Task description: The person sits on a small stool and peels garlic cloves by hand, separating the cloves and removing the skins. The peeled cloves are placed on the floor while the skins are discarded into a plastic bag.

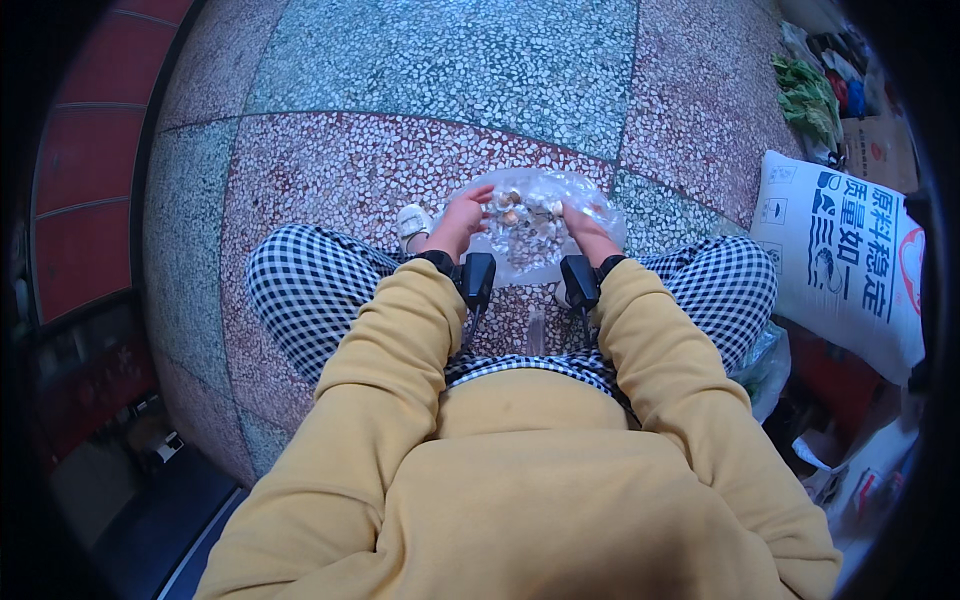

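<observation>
On the speckled terrazzo floor before me lies a clear plastic bag (525, 259), spread out, with small whitish and brown pieces (511, 210) on or in it; their kind is too small to tell. My left hand (466, 217) is at the bag's left side, fingers apart and pointing towards the pieces. At the right side my right hand (585, 225) reaches over the bag, its fingertips beside a small white piece (556, 208). Whether it grips that piece is unclear. Both wrists bear black straps with dark box-shaped devices.
A large white printed sack (840, 262) leans by my right knee. Behind it are leafy greens (810, 101) and a cardboard box (877, 150). A plastic bag with something green (769, 367) lies beside my right thigh. Red panels (86, 157) stand at the far left.
</observation>
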Demonstrator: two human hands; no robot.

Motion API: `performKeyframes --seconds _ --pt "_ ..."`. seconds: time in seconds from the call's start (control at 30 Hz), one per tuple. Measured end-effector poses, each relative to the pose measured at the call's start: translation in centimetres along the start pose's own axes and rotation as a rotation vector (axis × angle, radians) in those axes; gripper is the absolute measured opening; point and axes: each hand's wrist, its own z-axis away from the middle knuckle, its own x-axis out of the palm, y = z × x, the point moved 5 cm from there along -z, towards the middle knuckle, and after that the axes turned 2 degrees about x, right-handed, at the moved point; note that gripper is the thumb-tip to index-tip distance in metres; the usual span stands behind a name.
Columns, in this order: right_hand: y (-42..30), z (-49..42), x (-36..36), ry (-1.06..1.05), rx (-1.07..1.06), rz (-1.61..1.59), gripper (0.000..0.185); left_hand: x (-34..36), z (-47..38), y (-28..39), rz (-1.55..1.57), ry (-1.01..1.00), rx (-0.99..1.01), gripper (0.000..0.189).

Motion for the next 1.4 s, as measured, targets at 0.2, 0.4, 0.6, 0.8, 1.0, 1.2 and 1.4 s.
performKeyframes --seconds 0.2,0.4,0.6,0.8,1.0,1.2,1.4 --pt "-2.2 5.3 2.2 -0.302 -0.183 -0.332 0.045 2.5 0.2 -3.6 -0.002 -0.257 -0.227 0.032" --pt "-5.9 7.0 4.4 -0.437 -0.212 -0.293 0.055 2.0 0.3 -3.7 0.154 -0.250 -0.254 0.025" --pt "-6.3 7.4 3.8 -0.418 -0.158 -0.260 0.055 2.0 -0.1 -2.9 0.122 -0.090 -0.168 0.027" --pt "-7.3 8.6 3.7 -0.368 0.096 -0.311 0.049 3.2 -0.1 -2.5 0.080 -0.035 -0.117 0.025" --pt "-8.4 11.5 1.8 -0.293 -0.196 -0.192 0.050 3.8 0.0 -2.8 0.117 0.067 -0.097 0.019" --pt "-6.9 11.8 2.9 -0.339 -0.252 -0.644 0.039 3.3 -1.5 -3.3 -0.158 0.216 0.083 0.017" --pt "-6.1 10.9 3.3 -0.456 -0.139 -0.748 0.035 2.2 -3.6 -4.2 -0.495 0.429 0.346 0.019"
